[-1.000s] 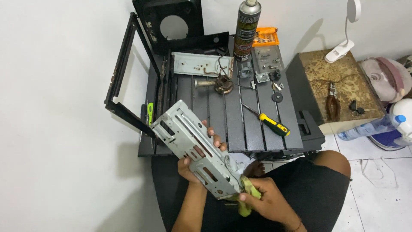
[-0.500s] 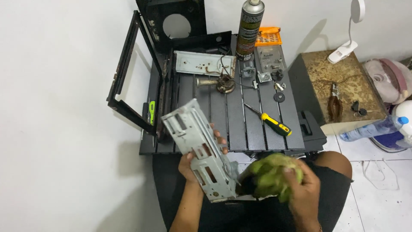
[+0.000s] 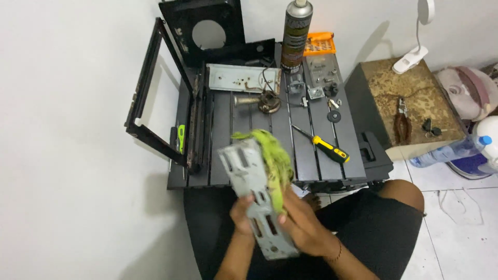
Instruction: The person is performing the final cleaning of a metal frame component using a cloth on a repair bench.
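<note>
A: Start at the fingers. What has each got?

B: The right hand has its fingers closed over a green cloth, pressing it against the face of a grey slotted metal bracket. The left hand is curled round the bracket's lower left edge from behind, fingers shut on it.

A: And where is the bracket?

B: Off the desk, held in the air over the lap, long axis running from about 11 o'clock down to 5 o'clock. The cloth lies along its right edge, bunched toward the top at 12 o'clock from the right hand.

A: What might go wrong?

B: I'd judge the cut-out slots and stamped edges could snag the cloth or nick a fingertip if the hand drags hard along them. The left grip is low on the piece, so a firm push near the top could twist it loose.

A: Around it?

B: At 1 o'clock on the desk, a yellow-handled screwdriver; beyond, at 12, a spray can, a rusted metal plate and small parts. A black frame leans at 10 o'clock.
</note>
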